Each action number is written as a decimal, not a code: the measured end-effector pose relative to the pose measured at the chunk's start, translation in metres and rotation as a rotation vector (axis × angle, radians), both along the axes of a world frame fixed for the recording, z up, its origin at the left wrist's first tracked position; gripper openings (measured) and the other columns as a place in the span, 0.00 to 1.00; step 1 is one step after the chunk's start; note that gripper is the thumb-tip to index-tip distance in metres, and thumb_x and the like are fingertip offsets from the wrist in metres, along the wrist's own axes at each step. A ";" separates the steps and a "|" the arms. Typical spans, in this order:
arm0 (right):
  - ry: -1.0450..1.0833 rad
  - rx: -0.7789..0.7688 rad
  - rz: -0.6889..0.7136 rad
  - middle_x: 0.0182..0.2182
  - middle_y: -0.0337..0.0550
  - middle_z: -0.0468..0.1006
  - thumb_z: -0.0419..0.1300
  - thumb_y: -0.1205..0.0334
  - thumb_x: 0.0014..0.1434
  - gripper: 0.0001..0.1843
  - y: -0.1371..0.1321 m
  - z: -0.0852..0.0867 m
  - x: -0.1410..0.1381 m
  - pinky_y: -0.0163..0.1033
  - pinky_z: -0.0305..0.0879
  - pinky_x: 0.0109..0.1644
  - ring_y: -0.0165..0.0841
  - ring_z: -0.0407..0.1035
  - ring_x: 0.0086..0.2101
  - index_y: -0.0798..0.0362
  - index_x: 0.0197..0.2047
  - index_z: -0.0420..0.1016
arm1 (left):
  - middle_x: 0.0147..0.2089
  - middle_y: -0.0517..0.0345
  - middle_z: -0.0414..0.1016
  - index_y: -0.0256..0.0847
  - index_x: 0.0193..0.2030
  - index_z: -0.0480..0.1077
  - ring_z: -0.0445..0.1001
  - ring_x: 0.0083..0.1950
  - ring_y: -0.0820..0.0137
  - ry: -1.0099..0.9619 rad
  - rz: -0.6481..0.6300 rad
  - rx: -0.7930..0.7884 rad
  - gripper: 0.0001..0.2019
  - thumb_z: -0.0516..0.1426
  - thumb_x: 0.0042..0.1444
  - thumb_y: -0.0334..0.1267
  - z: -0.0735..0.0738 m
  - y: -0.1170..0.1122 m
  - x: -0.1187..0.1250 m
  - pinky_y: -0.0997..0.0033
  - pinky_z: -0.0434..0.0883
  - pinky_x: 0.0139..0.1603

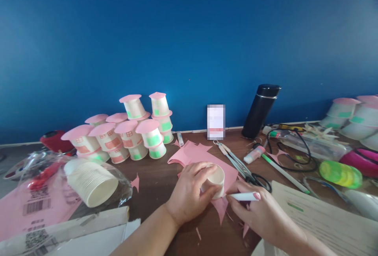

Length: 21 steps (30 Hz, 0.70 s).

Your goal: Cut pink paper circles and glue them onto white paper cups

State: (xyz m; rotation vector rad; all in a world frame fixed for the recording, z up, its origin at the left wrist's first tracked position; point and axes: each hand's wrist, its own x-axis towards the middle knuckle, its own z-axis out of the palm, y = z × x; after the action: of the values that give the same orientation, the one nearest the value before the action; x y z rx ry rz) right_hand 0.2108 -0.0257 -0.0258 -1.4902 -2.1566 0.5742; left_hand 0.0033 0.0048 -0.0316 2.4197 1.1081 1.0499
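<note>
Near the table's front middle, my left hand [191, 191] is closed round a white round, open-topped piece that looks like a paper cup [217, 178]. The piece stands on pink paper [201, 155], its near side partly covered by my thumb. My right hand [251, 205] grips a white pen [243, 196], held almost level, with its left end close to the base of the cup. Pointed pink offcuts [221, 210] lie under and in front of both hands. Just beyond my right hand are scissors [256, 179] with black handles.
Stacked cup houses [130, 134] with pink roofs stand at left, more [342, 110] at far right. Nested paper cups [93, 185] lie in plastic. A black flask [261, 110] leans by the blue wall, near a blurred phone [216, 122]. A printed sheet [325, 220] lies right.
</note>
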 end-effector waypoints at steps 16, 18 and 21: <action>0.037 -0.050 -0.068 0.23 0.32 0.76 0.53 0.62 0.59 0.08 0.003 0.000 0.004 0.34 0.63 0.31 0.32 0.71 0.26 0.47 0.29 0.71 | 0.55 0.50 0.71 0.44 0.57 0.65 0.67 0.56 0.60 -0.006 0.017 0.040 0.21 0.55 0.59 0.48 0.000 -0.001 0.001 0.56 0.65 0.57; 0.045 -0.047 -0.073 0.23 0.33 0.76 0.53 0.62 0.59 0.09 0.003 0.000 0.004 0.34 0.64 0.31 0.32 0.71 0.26 0.48 0.29 0.72 | 0.55 0.49 0.71 0.44 0.57 0.65 0.67 0.56 0.60 -0.008 0.020 0.042 0.21 0.55 0.59 0.48 0.000 -0.001 0.001 0.55 0.66 0.57; 0.051 -0.043 -0.091 0.23 0.35 0.76 0.53 0.60 0.59 0.10 0.004 0.002 0.004 0.35 0.65 0.30 0.33 0.71 0.25 0.48 0.29 0.73 | 0.55 0.49 0.71 0.44 0.57 0.65 0.67 0.56 0.59 -0.010 0.016 0.032 0.21 0.55 0.59 0.48 0.001 -0.001 0.001 0.55 0.66 0.57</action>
State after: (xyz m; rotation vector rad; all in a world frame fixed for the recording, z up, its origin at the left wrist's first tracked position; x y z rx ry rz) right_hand 0.2150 -0.0212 -0.0242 -1.5701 -2.0389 0.6236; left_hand 0.0039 0.0039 -0.0303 2.4314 1.1181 1.0919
